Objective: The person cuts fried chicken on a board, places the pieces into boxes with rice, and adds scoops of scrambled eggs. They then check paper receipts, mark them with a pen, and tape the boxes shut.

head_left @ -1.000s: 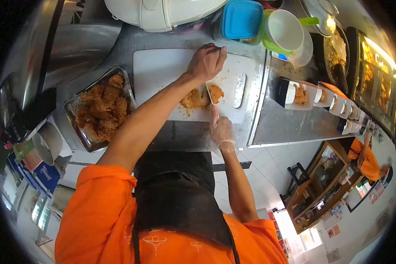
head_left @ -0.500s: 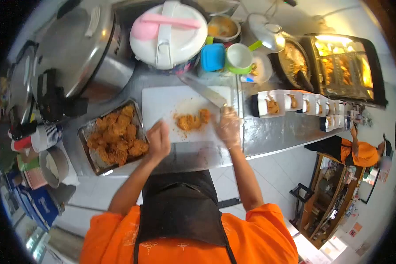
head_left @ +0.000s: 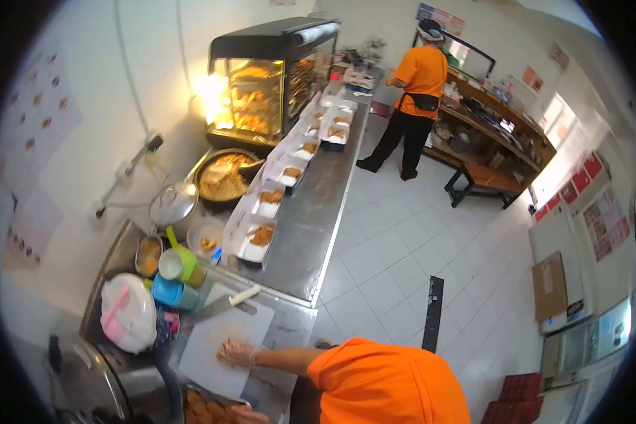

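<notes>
My right hand, in a clear crumb-specked glove, rests on the white cutting board with its fingers apart; what lies under it is hidden. The large knife lies across the board's far end, its pale handle toward the right, out of my grasp. At the bottom edge, my left hand is partly visible, fingers extended beside the tray of fried pieces. The pieces seen earlier on the board do not show now.
Open boxes with fried food line the steel counter, near a lit display cabinet and a pan. Cups, a white lidded pot and a steel pot stand left. A person stands by shelves.
The view has swung right, bringing the row of boxes and the other person nearer the middle. My right hand has moved from beside the knife handle to the board's surface.
</notes>
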The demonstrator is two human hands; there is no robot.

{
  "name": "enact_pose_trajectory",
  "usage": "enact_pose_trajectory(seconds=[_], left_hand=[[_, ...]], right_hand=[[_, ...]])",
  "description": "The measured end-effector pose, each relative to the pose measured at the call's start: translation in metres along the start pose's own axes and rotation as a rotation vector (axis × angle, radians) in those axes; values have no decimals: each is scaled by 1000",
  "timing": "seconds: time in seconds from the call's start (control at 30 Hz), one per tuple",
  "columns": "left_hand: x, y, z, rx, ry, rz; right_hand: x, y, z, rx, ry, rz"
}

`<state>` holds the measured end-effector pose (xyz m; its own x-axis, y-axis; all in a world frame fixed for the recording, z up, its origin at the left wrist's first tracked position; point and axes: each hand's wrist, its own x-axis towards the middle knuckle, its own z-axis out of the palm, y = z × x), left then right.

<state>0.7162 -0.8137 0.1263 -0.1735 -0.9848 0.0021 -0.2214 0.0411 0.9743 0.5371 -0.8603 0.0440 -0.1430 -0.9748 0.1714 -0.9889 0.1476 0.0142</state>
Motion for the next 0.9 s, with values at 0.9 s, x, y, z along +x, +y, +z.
enact_pose_trajectory(seconds=[0.9], left_hand=[[-143, 83, 458, -579, -245, -665]], right_hand=[[-389, 602, -121, 2615, 567, 1476]])
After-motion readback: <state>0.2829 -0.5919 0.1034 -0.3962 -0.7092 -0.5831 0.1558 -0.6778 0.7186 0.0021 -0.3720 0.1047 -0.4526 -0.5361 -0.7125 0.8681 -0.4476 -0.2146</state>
